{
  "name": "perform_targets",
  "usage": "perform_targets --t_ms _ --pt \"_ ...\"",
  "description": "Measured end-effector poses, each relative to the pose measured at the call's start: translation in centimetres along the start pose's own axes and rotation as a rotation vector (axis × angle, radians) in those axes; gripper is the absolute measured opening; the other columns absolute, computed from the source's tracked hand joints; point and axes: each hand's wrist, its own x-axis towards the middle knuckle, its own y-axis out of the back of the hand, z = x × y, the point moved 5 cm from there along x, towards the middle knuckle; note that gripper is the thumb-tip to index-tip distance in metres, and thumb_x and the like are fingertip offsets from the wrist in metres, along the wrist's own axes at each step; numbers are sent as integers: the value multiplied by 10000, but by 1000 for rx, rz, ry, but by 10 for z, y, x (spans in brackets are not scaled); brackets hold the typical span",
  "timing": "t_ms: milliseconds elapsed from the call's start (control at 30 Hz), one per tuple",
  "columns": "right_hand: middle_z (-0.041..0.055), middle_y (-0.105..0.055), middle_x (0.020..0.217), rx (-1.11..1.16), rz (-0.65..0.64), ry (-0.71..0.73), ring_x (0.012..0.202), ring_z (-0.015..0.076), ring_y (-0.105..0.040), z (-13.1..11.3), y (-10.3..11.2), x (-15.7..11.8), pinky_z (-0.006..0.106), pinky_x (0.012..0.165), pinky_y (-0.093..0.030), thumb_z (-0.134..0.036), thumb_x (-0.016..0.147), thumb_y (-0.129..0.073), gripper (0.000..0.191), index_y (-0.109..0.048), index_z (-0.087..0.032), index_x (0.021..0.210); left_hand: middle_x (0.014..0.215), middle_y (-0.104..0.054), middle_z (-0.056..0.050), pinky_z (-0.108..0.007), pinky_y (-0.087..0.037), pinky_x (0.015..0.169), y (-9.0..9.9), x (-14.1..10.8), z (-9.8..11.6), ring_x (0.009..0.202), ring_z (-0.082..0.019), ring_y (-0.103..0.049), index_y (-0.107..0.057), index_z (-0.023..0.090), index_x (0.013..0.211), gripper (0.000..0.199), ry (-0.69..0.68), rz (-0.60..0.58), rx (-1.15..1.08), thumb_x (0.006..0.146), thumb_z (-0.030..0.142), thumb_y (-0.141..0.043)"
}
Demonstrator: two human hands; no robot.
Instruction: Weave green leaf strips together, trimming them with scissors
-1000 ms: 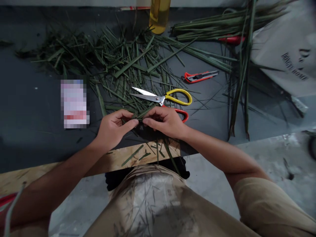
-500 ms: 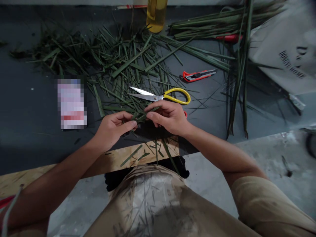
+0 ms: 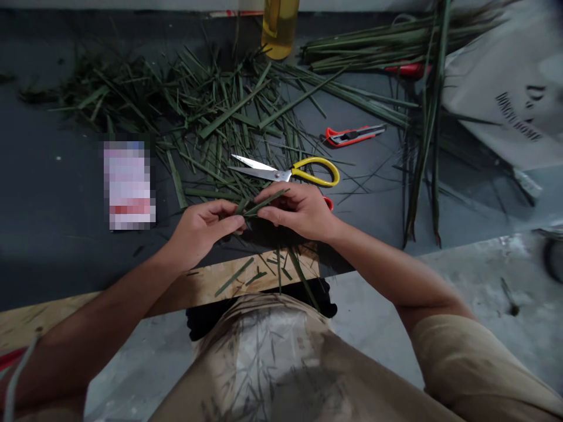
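Between my hands are green leaf strips [image 3: 267, 204], crossing one another at the fingertips. My left hand [image 3: 200, 231] pinches their left end between thumb and curled fingers. From the right, my right hand [image 3: 303, 212] grips the strips' other end, one strip slanting up over its fingers. Just beyond the right hand lie scissors [image 3: 282, 175] with parted blades and a yellow handle loop; a red loop is partly hidden behind that hand. A heap of cut leaf strips [image 3: 220, 105] spreads beyond both hands.
An orange utility knife [image 3: 352, 136] lies right of the heap. A bottle of yellow liquid [image 3: 280, 29] stands at the back. Long leaves [image 3: 369, 50] and a pale printed bag [image 3: 497, 82] are at the right. At left lies a blurred-out rectangular object [image 3: 129, 184]. Scraps dot the wooden edge [image 3: 202, 281].
The fingers of my right hand have shifted slightly down and left on the strips, and more of the slanting strip shows. My left hand stays nearly where it was.
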Motion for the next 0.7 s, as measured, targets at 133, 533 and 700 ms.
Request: perform_targets --t_ms 133,533,700 --pt "2 -673 799 7 4 30 600 70 -555 1 -2 0 207 538 -450 -417 919 -768 262 -713 -161 923 778 -754 -28 -322 -596 704 -1 0 5 702 -187 -707 -771 189 859 302 -19 77 39 708 423 -888" --pt "14 -722 879 35 26 72 671 70 -612 -3 -2 0 205 601 -480 -349 902 -801 210 -770 -159 987 787 -776 -36 -326 -605 710 -2 0 0 699 -189 -718 -781 197 871 256 -5 19 27 761 416 -856" --pt "-6 -702 802 89 70 6 601 61 -583 4 -5 0 204 568 -475 -392 885 -815 253 -750 -157 953 886 -793 -30 -317 -594 757 -2 -7 16 796 -192 -732 -782 216 918 178 -267 180 306 803 347 -816"
